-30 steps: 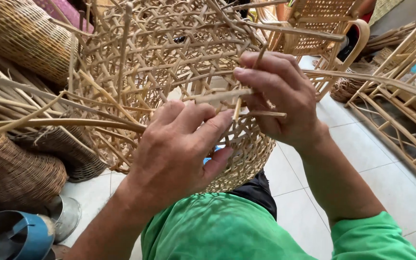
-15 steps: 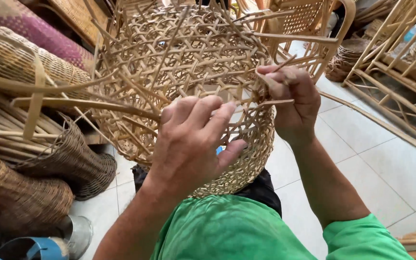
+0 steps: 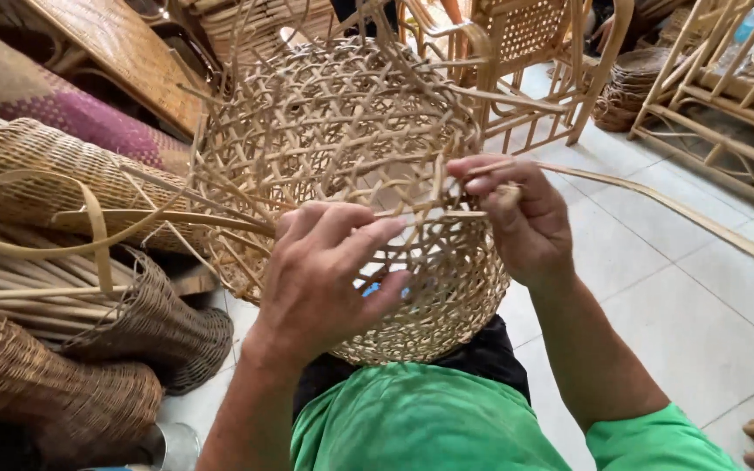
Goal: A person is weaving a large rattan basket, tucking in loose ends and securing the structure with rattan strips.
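An open-weave rattan basket (image 3: 333, 148) rests on my lap, its rounded body facing me with loose strip ends sticking up around it. My left hand (image 3: 325, 279) presses against the basket's near side, fingertips holding a flat strip (image 3: 167, 218) that runs off to the left. My right hand (image 3: 521, 218) pinches a long rattan strip (image 3: 691, 214) at the basket's right side; that strip trails away to the right over the floor.
Darker woven baskets (image 3: 71, 401) and bundled rattan strips (image 3: 19, 270) crowd the left. Rattan chair frames (image 3: 551, 70) stand behind the basket, and a wooden rack (image 3: 726, 96) at the right. White floor tiles (image 3: 674, 314) lie to the right.
The basket has dropped lower in view and turned slightly. My right hand has drawn the long strip further through the weave, and my left hand slid down the basket's side.
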